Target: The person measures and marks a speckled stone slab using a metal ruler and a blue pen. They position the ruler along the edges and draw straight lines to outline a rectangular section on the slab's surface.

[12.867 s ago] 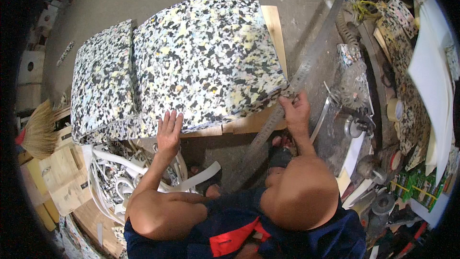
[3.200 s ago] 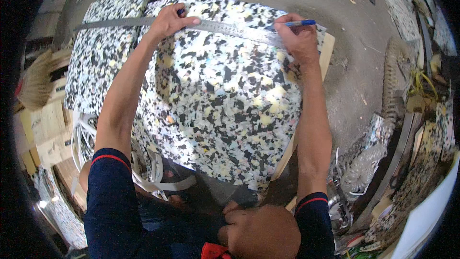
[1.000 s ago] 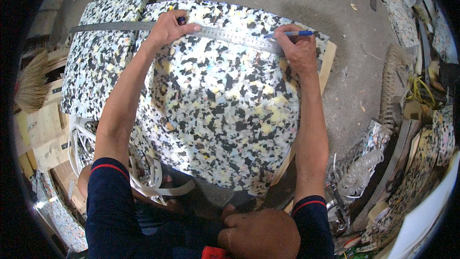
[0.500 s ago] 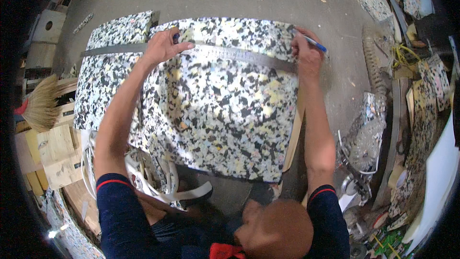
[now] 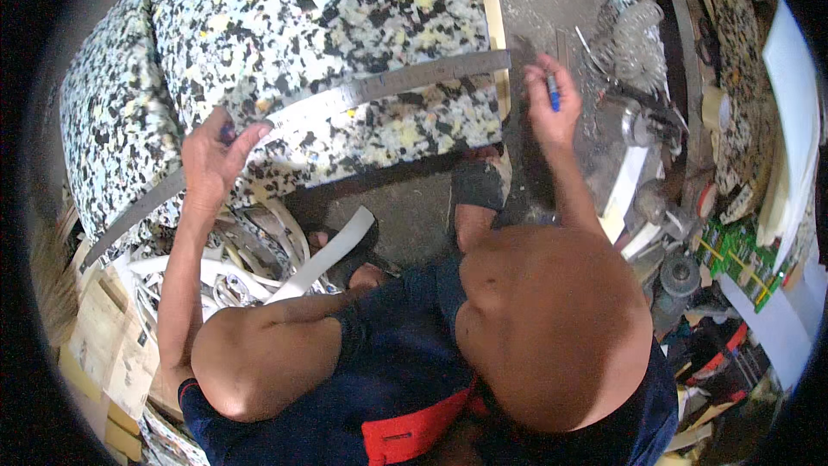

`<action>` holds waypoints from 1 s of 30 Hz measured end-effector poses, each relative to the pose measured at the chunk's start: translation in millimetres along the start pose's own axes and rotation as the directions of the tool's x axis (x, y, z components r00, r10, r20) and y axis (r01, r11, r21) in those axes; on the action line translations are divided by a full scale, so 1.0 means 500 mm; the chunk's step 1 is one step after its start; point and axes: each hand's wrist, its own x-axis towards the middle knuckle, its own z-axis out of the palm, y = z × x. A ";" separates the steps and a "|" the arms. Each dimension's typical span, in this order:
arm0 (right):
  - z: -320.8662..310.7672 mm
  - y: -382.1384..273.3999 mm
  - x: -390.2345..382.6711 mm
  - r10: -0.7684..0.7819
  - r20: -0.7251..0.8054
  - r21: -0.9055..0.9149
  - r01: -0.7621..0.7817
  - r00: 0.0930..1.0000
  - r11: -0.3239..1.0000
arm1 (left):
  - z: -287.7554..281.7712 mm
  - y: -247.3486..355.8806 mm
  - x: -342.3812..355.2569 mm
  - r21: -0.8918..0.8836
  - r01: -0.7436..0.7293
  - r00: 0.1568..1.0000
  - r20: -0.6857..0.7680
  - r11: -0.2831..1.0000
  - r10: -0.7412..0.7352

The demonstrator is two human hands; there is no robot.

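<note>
A large sheet of black-and-white speckled foam [image 5: 345,26] lies before me, with a second speckled foam piece [image 5: 108,86] along its left side. Across both, near the close edge, runs a long metal ruler [image 5: 345,97], its right end by the large sheet's right edge. My left hand [image 5: 207,160] grips the ruler left of its middle, thumb along it. A small dark blue object [image 5: 228,132] shows between its fingers, too small to name. Off the sheet's right edge, my right hand [image 5: 556,116] holds a blue-and-white pen [image 5: 553,93], apart from the ruler.
White curved strips [image 5: 332,250] are heaped near my left knee, beside wooden pieces [image 5: 108,341]. To the right lie a coiled clear hose [image 5: 634,39], a tape roll [image 5: 714,108] and a green board [image 5: 737,259]. A pale strip [image 5: 496,13] shows under the sheet's right edge.
The ruler has come from the sheet's far part to its near part, with my left hand still on it. My right hand, pen in it, has moved nearer too. The view has tilted down toward my knees.
</note>
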 end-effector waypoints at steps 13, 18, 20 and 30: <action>0.038 0.020 -0.140 0.001 0.049 0.038 -0.003 0.999 0.999 | 0.097 -0.088 -0.060 0.047 -0.057 0.998 0.001 0.997 0.057; 0.033 0.017 -0.151 -0.013 0.071 0.023 0.012 0.997 1.000 | 0.109 -0.099 -0.072 0.060 -0.010 0.998 0.054 0.998 0.006; 0.032 0.012 -0.151 -0.018 0.068 0.008 0.017 0.998 1.000 | 0.107 -0.092 -0.069 0.059 0.002 0.999 0.049 0.998 -0.005; 0.029 0.023 -0.159 -0.066 0.087 -0.033 0.069 0.994 0.997 | 0.114 -0.087 -0.067 0.082 0.007 0.999 0.035 0.997 -0.010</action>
